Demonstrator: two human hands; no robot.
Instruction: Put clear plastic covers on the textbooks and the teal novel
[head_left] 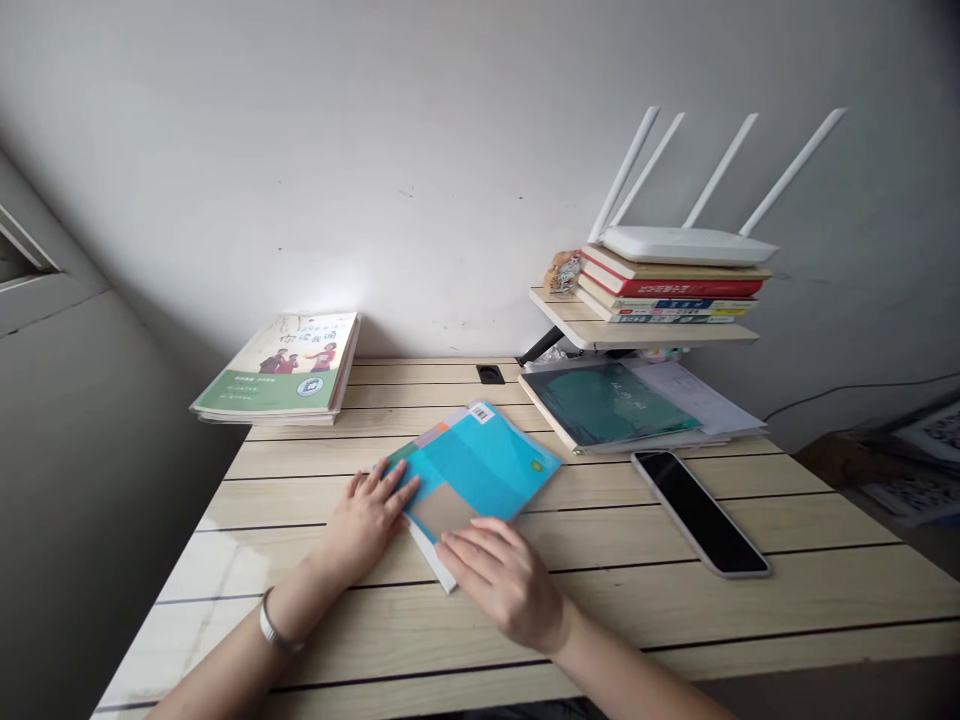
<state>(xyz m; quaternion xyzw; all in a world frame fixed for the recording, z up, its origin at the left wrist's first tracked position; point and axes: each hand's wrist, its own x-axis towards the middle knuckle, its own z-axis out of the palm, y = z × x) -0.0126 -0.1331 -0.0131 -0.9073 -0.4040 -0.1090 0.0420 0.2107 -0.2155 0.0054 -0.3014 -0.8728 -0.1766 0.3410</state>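
Observation:
A blue book (480,465) lies closed and turned at an angle in the middle of the slatted wooden desk (675,620). My left hand (367,520) rests flat on the desk with its fingers stretched onto the book's left corner. My right hand (506,575) lies flat with fingers spread over the book's near corner and white spine edge. Neither hand grips the book. A bracelet circles my left wrist.
A stack of green-covered books (289,370) sits at the back left. A dark phone (701,512) lies face up to the right. Behind it are a teal book on papers (611,402) and a small shelf with books and a white router (686,245).

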